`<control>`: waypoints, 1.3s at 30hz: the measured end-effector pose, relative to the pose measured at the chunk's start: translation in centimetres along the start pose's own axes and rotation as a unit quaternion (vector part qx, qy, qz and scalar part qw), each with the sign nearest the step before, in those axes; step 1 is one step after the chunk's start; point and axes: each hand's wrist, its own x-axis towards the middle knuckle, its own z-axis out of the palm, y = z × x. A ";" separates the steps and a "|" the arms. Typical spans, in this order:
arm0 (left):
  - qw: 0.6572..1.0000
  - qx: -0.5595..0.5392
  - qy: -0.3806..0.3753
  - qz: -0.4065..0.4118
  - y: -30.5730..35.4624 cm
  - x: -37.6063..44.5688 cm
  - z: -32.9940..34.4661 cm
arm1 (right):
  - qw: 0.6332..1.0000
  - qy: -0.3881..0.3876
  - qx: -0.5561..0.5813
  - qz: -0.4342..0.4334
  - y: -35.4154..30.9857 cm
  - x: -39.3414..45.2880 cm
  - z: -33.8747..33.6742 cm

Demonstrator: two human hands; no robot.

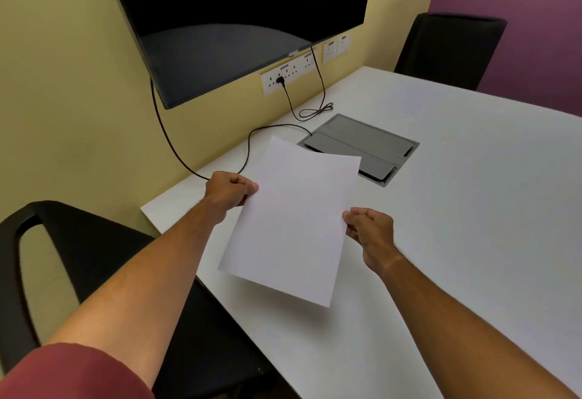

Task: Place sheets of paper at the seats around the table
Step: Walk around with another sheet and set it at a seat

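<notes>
White blank sheet [291, 222] pinched by left hand [228, 190] and right hand [370, 230]

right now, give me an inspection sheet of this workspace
surface: white table, grey hatch set into it, no sheet laid down in view
job's things: one blank sheet, held above the table edge
clutter: nothing seen
grippers: left hand pinches the sheet's left edge; right hand pinches its right edge
cables: black cable from the screen across the table toward the hatch; a plugged lead coiled on the table
surroundings: near chair, far chair, wall sockets
</notes>
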 end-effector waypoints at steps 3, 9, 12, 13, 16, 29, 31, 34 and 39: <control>0.999 0.037 -0.016 -0.007 -1.1 3.5 0.4 | 1.000 0.013 0.002 0.024 2.2 1.5 1.2; 0.994 0.097 -0.043 -0.017 -4.0 9.3 1.0 | 0.997 0.030 0.001 0.069 6.5 4.0 3.7; 0.990 0.125 -0.054 -0.024 -5.7 12.3 1.3 | 0.994 0.044 0.000 0.096 8.9 5.2 5.3; 0.989 0.132 -0.057 -0.027 -6.3 13.2 1.5 | 0.993 0.049 -0.001 0.106 9.7 5.5 5.7; 0.987 0.145 -0.066 -0.032 -7.8 15.5 2.0 | 0.989 0.066 0.002 0.132 11.6 6.4 6.8; 0.979 0.181 -0.087 -0.042 -12.6 22.7 3.9 | 0.977 0.123 -0.054 0.164 14.6 10.4 10.1; 0.977 0.190 -0.087 -0.036 -12.7 23.2 4.3 | 0.976 0.130 -0.060 0.164 14.7 10.7 10.6; 0.976 0.199 -0.081 -0.028 -12.8 23.7 4.8 | 0.973 0.141 -0.085 0.159 14.8 11.0 11.0; 0.974 0.214 -0.075 -0.020 -13.5 24.1 5.3 | 0.968 0.150 -0.139 0.148 14.9 11.3 11.3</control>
